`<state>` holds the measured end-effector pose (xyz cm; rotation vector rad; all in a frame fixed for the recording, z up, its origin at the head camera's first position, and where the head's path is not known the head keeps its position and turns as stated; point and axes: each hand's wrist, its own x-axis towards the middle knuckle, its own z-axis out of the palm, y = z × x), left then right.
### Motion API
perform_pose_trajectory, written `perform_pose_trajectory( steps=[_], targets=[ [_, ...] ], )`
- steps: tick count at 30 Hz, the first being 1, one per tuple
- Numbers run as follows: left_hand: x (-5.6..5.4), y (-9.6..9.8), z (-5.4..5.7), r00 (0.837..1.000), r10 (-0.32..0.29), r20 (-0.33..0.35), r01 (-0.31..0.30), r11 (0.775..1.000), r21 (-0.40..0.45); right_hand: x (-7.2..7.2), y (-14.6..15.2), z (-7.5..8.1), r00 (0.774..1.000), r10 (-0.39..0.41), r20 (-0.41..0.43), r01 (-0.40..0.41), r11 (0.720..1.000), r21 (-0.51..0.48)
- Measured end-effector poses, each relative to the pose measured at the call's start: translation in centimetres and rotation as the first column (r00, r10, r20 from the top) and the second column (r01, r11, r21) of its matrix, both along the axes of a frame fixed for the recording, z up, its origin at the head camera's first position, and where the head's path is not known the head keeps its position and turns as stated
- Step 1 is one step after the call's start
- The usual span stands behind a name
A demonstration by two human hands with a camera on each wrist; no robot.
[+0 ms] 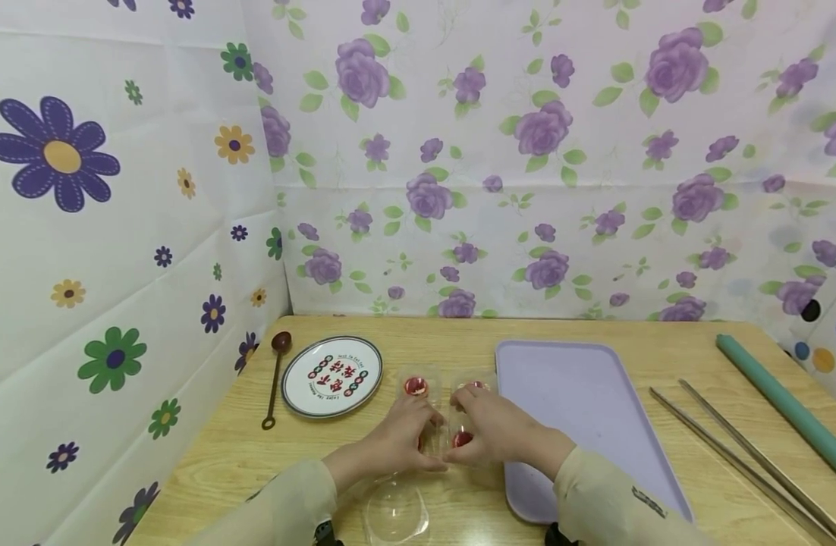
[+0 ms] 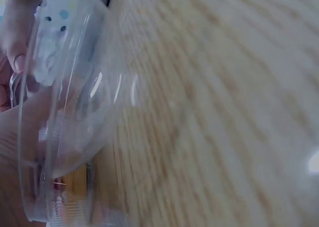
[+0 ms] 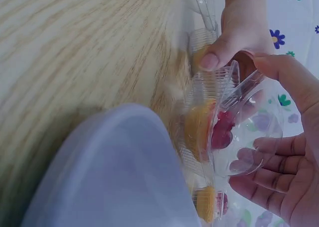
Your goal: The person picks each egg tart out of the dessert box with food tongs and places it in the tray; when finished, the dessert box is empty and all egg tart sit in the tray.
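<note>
1. The left hand is gripping the rim of a near plastic box, its thumb pressing on the edge and its fingertips partly hidden, probably to keep the light packaging from sliding.
2. The right hand is grasping a clear lid, its thumb at the corner beside the left thumb and its fingers curving round the dome; this hold seems suited to parting thin plastic edges.
3. Under that tilted lid a tart with red topping is sitting in its ribbed base, which is presumably protecting the soft filling.
4. Beyond the fingers, two more boxed tarts are standing side by side.
5. Nearer the person, an open lid is lying on the table.
6. A plate is resting to the left and a lilac tray to the right, both apparently placed for easy reach.
7. Farther out, a spoon, metal rods and a green rod are lying aside.
</note>
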<state>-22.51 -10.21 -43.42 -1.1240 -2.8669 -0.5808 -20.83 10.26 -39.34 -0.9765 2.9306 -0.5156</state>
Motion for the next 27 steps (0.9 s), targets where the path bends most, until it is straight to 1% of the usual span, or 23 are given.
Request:
perform_pose_trajectory(
  steps=[2,6,9,14,17,20,25,27],
  targets=[
    [0.0,-0.1,-0.1,1.0,0.014,0.011,-0.014,1.0,-0.001,0.0,0.0,0.1,1.0,0.008,-0.008,-0.008,1.0,0.01],
    [0.0,0.0,0.0,1.0,0.028,0.005,-0.027,0.999,-0.035,0.1,0.0,0.1,1.0,0.004,-0.005,-0.004,1.0,0.022],
    [0.0,0.2,0.1,0.999,0.036,-0.001,-0.036,0.997,-0.065,0.3,0.2,0.3,1.0,-0.007,0.016,0.007,1.0,0.012],
    [0.2,0.4,0.4,0.999,0.041,-0.03,-0.044,0.993,-0.108,0.6,0.7,0.4,1.0,0.007,0.021,-0.007,1.0,-0.019],
    [0.3,0.5,0.6,0.998,0.046,-0.04,-0.051,0.991,-0.126,0.8,1.0,0.4,0.999,0.012,0.038,-0.011,0.999,-0.045],
    [0.5,0.6,0.6,0.998,0.059,-0.035,-0.063,0.988,-0.142,1.0,1.4,0.4,0.999,0.007,0.047,-0.004,0.998,-0.058],
    [0.5,0.5,0.8,0.996,0.086,-0.002,-0.085,0.983,-0.164,1.2,1.8,0.4,0.999,0.006,0.033,-0.004,0.998,-0.063],
    [0.5,0.5,0.9,0.996,0.086,0.01,-0.083,0.983,-0.163,1.3,2.0,0.4,0.999,0.003,0.035,0.0,0.998,-0.063]
  ],
)
